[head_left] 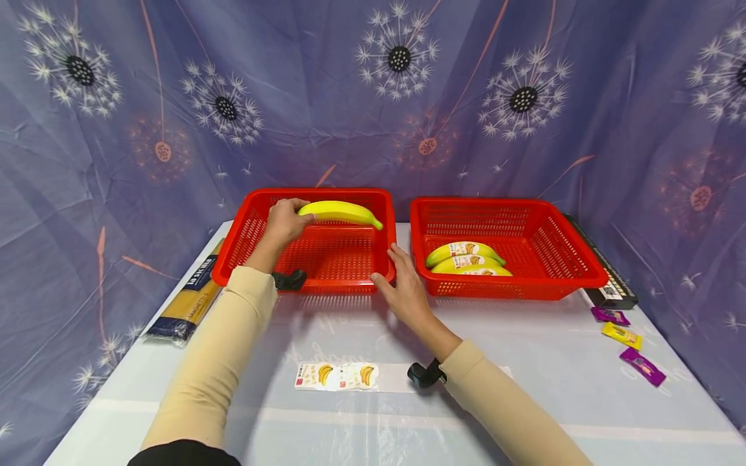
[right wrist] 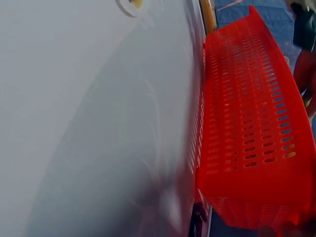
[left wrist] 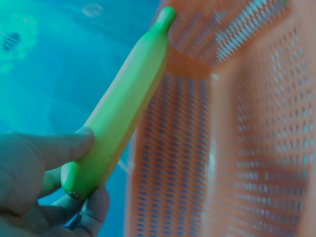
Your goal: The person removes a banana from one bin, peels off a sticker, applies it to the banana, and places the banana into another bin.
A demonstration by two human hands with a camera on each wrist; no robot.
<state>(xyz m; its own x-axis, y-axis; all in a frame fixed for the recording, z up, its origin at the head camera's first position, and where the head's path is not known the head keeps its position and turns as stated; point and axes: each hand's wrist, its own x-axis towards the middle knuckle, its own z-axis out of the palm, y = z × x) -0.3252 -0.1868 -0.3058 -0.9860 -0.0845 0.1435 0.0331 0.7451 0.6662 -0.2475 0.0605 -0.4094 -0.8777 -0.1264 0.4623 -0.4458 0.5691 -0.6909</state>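
Note:
My left hand (head_left: 285, 223) grips a yellow banana (head_left: 340, 211) by its blunt end, thumb on one side and fingers on the other. Its stem points right, over the left red basket (head_left: 317, 285). No label shows on this banana (left wrist: 123, 108) in the left wrist view. My right hand (head_left: 408, 291) rests at that basket's front right corner, fingers extended along the side and thumb at the front wall. In the right wrist view the basket wall (right wrist: 242, 108) fills the right side, with only fingertips showing at the bottom edge.
The right red basket (head_left: 507, 288) holds several labelled bananas (head_left: 466, 248). A strip of banana stickers (head_left: 337, 376) lies in front. A spaghetti pack (head_left: 189, 298) lies at left. At right are a black box (head_left: 612, 294), purple wrappers (head_left: 642, 366) and a yellow wrapper (head_left: 621, 336).

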